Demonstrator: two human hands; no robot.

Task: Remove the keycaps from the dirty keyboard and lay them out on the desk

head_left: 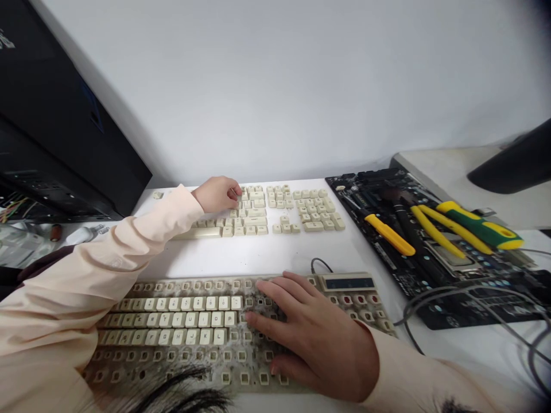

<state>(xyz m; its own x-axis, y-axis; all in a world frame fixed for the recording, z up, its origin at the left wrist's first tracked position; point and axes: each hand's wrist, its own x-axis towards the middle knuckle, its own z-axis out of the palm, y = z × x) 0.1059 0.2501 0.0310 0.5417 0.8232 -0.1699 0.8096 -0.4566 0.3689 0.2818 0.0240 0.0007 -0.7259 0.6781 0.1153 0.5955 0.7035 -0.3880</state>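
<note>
My left hand [215,195] reaches across the tabletop [267,255], and its fingers [235,192] curl narrowly onto the far edge of the loose keycaps [258,209]; I can't tell whether they are holding one. The keycaps sit in tidy rows, with one stray cap [158,195] off to the left. My right hand [314,338] lies flat on the grimy keyboard [181,332] nearer me, its fingers [275,287] spread wide over the keys. Many of the keyboard's caps are gone, leaving dirty bare stems, and my left sleeve [86,275] crosses its left end while my right hand covers its middle. A black cable [321,264] curves up behind it. To my right, a motherboard [456,304] lies on the tabletop with yellow-handled pliers [447,229], a green-and-yellow tool [482,226], and a yellow-handled tool [390,234] on top of it. Grey cables [473,292] loop across its near corner. On my left stands a black computer case [64,115], with coloured wires [11,209] showing inside it.
</note>
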